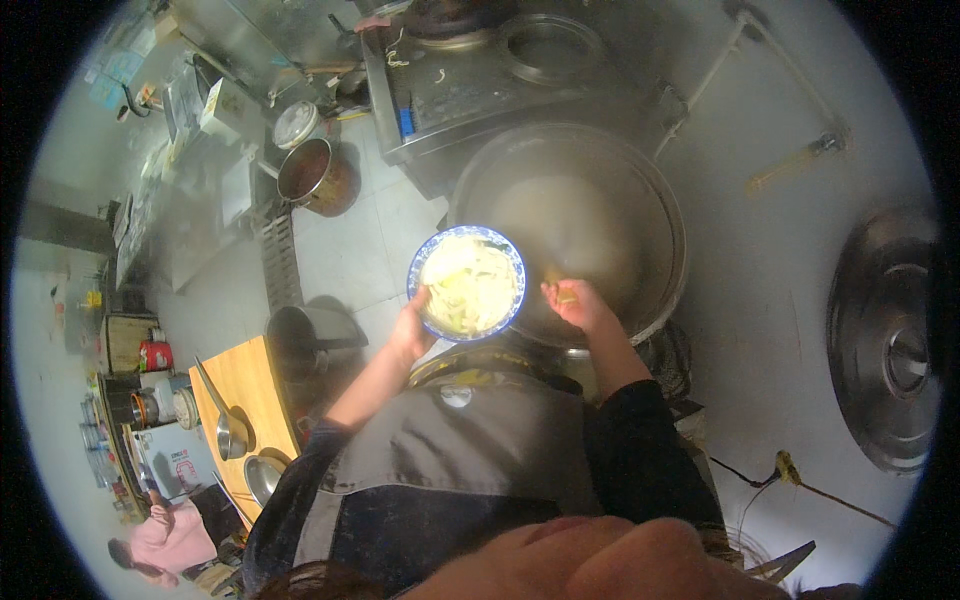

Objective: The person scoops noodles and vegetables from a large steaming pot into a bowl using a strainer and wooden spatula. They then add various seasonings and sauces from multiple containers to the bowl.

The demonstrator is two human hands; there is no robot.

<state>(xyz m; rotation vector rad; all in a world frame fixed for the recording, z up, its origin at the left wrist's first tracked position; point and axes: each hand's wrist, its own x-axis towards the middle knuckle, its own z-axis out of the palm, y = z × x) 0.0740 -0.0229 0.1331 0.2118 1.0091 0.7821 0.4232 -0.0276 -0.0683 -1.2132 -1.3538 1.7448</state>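
Observation:
My left hand (411, 325) grips the near left rim of a blue-and-white patterned bowl (514, 265) filled with pale yellow strips of food. It holds the bowl at the edge of a very large steaming metal pot (668, 210) of cloudy liquid. My right hand (576, 302) hovers over the pot's near rim, just right of the bowl, with its fingers curled around a small pinch of the yellow strips. Steam blurs the inside of the pot.
A steel stove unit (480, 85) with round burner openings stands behind the pot. A reddish pot (312, 175) sits on the tiled floor at left. A wooden table (245, 395) holds metal ladles. A big dark lid (890, 340) lies at right. A person in pink (165, 540) is at lower left.

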